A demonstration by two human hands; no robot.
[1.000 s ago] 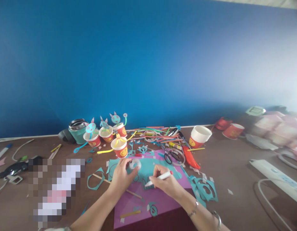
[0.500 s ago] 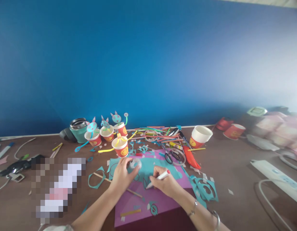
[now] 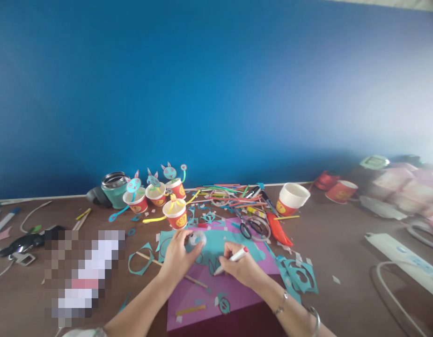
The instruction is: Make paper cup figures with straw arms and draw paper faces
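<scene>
My right hand [image 3: 239, 267] grips a white marker with a red end [image 3: 238, 254], its tip down on the teal paper [image 3: 233, 241]. Two pointed loops are drawn beside the tip. My left hand [image 3: 183, 252] is curled round a clear roll of tape [image 3: 197, 239], which lies on the same paper. Circle outlines show near the left hand. Under the teal paper is a purple sheet [image 3: 191, 297], where a thin stick, a yellow strip and a small teal ring lie.
Behind the paper stand several red-and-white paper cups [image 3: 176, 216] with straws and paper faces. Scissors [image 3: 245, 229] and a pile of straws [image 3: 237, 199] lie to their right, near a white-and-red cup [image 3: 292, 199]. A power strip [image 3: 406, 260] lies far right, cut teal scraps [image 3: 302, 276] nearer.
The marker has shifted very slightly right, and the second pointed loop beside it now shows more fully. My left hand and the tape roll stay put.
</scene>
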